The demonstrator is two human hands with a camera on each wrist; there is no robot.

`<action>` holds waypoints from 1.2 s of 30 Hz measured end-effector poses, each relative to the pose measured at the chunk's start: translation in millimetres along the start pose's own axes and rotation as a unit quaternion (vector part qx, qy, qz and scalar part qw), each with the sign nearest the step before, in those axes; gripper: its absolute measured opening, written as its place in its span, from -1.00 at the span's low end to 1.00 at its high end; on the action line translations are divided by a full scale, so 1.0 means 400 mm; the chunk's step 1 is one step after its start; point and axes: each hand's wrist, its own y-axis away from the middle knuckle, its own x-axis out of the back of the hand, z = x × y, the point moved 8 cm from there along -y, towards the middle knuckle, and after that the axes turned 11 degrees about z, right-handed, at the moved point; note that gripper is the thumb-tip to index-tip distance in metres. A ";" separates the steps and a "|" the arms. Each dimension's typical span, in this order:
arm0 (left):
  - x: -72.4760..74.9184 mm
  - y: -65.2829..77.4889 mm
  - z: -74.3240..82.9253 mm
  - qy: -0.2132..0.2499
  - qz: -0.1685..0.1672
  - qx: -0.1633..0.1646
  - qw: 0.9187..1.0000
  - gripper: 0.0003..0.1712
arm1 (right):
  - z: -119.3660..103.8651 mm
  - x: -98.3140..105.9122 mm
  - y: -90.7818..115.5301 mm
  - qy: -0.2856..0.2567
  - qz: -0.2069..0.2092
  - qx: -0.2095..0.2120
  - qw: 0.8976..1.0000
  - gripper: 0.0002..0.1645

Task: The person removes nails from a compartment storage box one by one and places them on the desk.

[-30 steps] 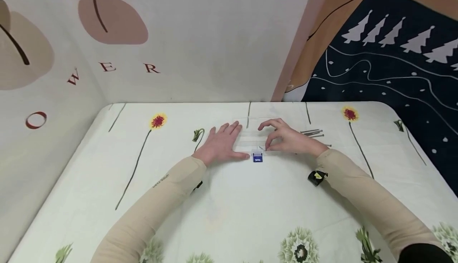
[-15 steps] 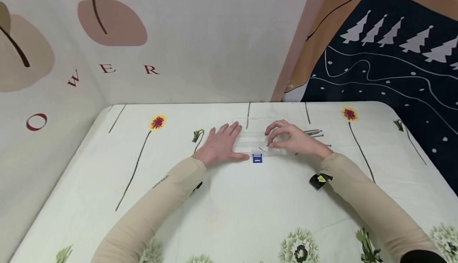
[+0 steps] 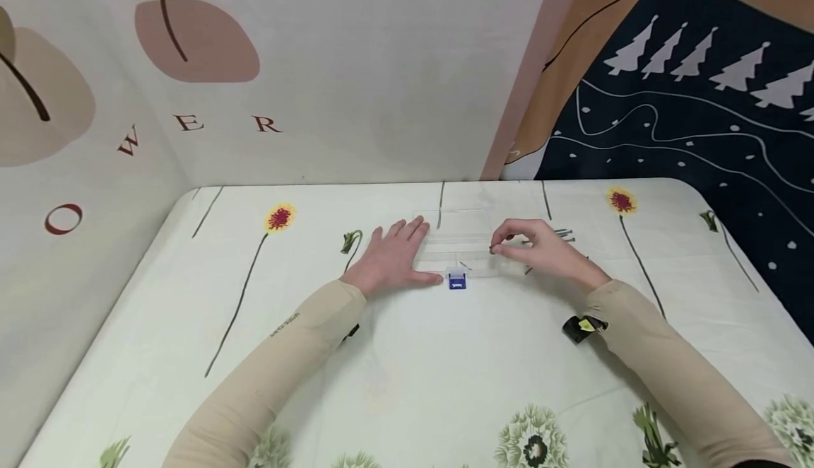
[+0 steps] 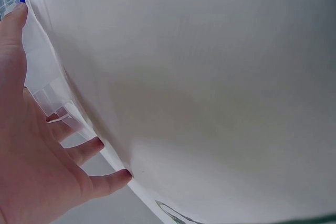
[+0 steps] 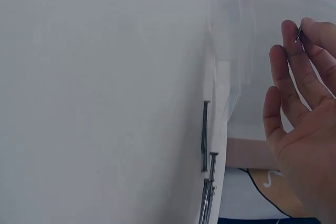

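Observation:
A clear plastic box (image 3: 439,264) lies on the table with its lid raised toward the back and a blue latch (image 3: 457,281) at its front. My left hand (image 3: 391,256) rests with spread fingers on the box's left side. In the left wrist view, its fingertips overlap the box wall (image 4: 44,66). At the box's right edge, my right hand (image 3: 540,245) pinches a small metal nail (image 5: 298,35) between thumb and index finger; the fingers hide part of it. A thin small piece (image 3: 466,265) shows inside the box near the latch.
Several long nails (image 3: 564,232) lie on the table right of the box, partly behind my right hand. One nail (image 5: 205,135) lies apart from the others. The flower-print tablecloth (image 3: 407,369) covers the table, and printed fabric hangs behind it.
My right hand has moved right and slightly back, from above the box's front near the latch to its right edge. The left hand has stayed on the box.

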 end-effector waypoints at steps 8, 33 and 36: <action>-0.001 0.003 -0.001 0.002 -0.001 0.000 1.000 0.22 | 0.021 0.035 0.021 0.028 0.009 -0.018 0.999 -0.94; -0.002 0.000 -0.002 0.001 -0.001 0.000 1.000 0.22 | 0.055 0.098 0.076 0.090 0.006 0.012 0.996 -0.95; -0.003 0.000 -0.002 0.004 0.001 0.000 1.000 0.23 | 0.059 0.099 0.078 0.096 0.000 0.009 0.995 -0.95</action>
